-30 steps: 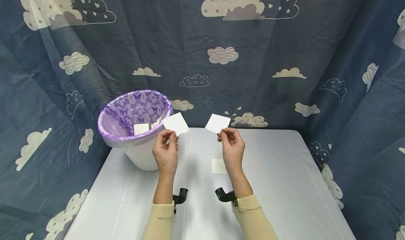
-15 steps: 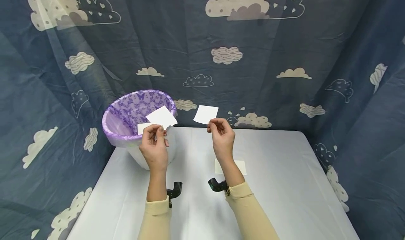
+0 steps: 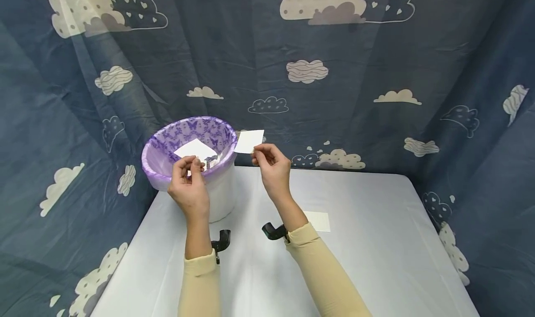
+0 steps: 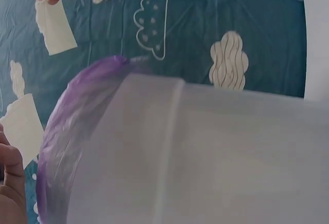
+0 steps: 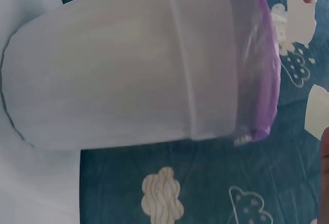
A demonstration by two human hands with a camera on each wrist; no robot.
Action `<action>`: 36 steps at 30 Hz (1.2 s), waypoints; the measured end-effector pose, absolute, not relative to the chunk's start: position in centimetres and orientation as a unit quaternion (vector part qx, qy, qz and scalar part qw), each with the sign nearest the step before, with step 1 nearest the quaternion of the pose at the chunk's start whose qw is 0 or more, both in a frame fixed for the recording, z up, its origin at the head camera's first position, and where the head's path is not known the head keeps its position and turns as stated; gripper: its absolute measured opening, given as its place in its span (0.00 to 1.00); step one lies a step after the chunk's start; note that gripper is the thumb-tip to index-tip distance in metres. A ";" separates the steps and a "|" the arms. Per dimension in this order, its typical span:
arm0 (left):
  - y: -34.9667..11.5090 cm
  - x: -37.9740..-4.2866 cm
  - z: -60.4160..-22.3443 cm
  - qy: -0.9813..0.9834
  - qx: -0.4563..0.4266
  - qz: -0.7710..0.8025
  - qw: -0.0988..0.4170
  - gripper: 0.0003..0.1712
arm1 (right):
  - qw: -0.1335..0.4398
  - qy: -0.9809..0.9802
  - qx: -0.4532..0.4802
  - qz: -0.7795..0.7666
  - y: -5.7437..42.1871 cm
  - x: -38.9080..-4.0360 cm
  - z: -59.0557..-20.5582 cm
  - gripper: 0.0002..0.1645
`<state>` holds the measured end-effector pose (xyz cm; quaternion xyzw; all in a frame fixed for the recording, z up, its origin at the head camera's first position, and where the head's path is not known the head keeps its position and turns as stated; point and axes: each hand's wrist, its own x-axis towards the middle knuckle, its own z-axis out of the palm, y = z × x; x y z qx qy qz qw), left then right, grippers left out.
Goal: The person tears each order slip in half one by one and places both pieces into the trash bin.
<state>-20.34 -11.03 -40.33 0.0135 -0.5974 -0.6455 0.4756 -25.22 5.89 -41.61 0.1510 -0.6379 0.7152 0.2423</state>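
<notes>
A white waste bin with a purple butterfly-print bin liner stands at the table's left. Over its mouth, my left hand pinches a white torn piece of paper between thumb and fingers. My right hand pinches a second torn piece of paper, which overlaps the bin's right rim in the head view. Ragged edges show on both pieces in the left wrist view, where the right hand's piece hangs beyond the rim. Other paper scraps lie inside the bin, partly hidden.
One pale square of paper lies on the white table, partly behind the right forearm. A dark blue cloud-print curtain encloses the back and sides. Each wrist wears a black camera mount.
Both hands have moved left with their pieces of paper. The left one has gone from beside the bin to above its mouth; the right one has come close to the rim.
</notes>
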 end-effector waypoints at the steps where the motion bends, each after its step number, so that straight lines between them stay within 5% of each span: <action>1: -11.2 -20.4 -40.3 -0.599 0.015 -0.641 0.479 0.08 | 0.237 -0.639 0.155 0.715 5.5 -25.4 -41.5 0.05; 14: -13.0 -20.6 -40.2 -0.701 0.065 -0.526 0.476 0.09 | 0.177 -0.690 0.205 0.671 1.8 -27.0 -40.4 0.06; 26: -13.4 -20.8 -40.3 -0.741 0.069 -0.479 0.466 0.09 | 0.179 -0.721 0.229 0.629 0.6 -27.5 -39.8 0.09; 36: -13.7 -20.8 -40.2 -0.760 0.065 -0.459 0.456 0.19 | 0.160 -0.718 0.228 0.638 0.6 -27.5 -40.0 0.13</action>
